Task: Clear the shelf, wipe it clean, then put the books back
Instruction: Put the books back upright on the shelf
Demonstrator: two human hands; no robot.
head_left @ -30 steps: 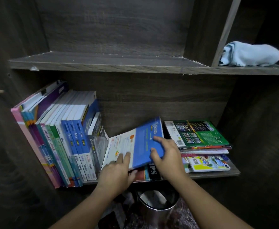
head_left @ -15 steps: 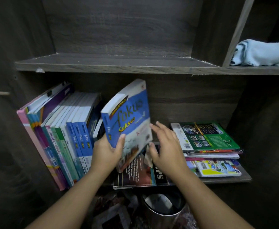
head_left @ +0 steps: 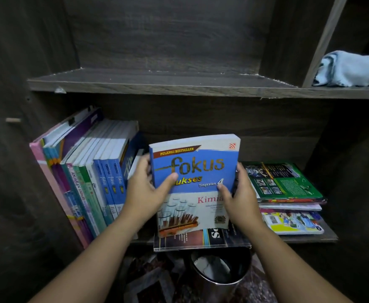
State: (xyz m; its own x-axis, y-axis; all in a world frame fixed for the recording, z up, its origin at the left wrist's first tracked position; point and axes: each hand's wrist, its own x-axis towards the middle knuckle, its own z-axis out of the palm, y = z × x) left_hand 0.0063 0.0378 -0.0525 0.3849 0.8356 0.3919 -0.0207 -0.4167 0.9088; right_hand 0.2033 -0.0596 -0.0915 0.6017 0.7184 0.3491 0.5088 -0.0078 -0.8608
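2-handed grip on glossy blue-and-white paperback book (head_left: 195, 171), upright at mid front edge of dark wood-grain lower shelf (head_left: 328, 236): left hand (head_left: 144, 193) curled round left edge, right hand (head_left: 238, 200) round right edge, thumbs on cover.

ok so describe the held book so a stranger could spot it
On the lower shelf, between the leaning row of books and the flat stack, the left hand and right hand hold one book upright. Only it stands facing you: blue above, white below, with gold "fokus" lettering.
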